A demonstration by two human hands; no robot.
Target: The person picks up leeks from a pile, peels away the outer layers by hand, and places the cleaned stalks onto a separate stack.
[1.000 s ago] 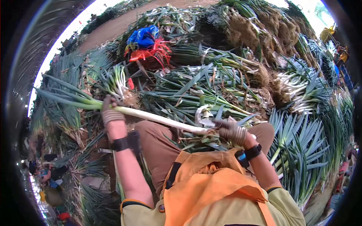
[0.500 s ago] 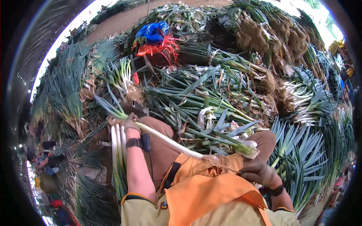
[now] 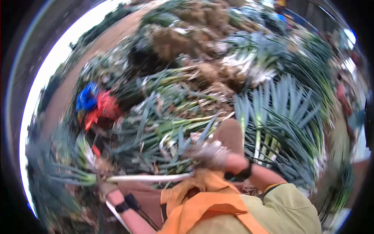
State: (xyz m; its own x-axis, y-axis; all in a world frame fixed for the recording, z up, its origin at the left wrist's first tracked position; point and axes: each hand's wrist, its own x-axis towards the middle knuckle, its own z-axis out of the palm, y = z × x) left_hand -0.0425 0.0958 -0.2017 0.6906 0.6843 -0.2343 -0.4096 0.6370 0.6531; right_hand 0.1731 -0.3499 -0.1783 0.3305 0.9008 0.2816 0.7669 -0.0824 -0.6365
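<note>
My left hand [image 3: 106,188], gloved, is closed around a leek [image 3: 150,178] where its white shaft meets the green leaves. The leek lies nearly level across my lap, leaves to the left. Its root end [image 3: 198,175] is near the orange apron [image 3: 194,199], close under my right wrist. My right hand [image 3: 210,154], also gloved, reaches over the leeks in front of my knee. Motion smears its fingers, so I cannot see whether it holds anything.
Loose leeks and trimmings [image 3: 171,124] heap up in front of me. More leeks [image 3: 286,113] fan out on the right. Blue plastic [image 3: 87,96] and red plastic strips [image 3: 104,108] lie at the left. Earthy root clumps [image 3: 187,39] are piled at the back.
The view has swung to the right. My right hand has moved from beyond the leek's root end to above the heap in front. The left hand still grips the leek, now held more level.
</note>
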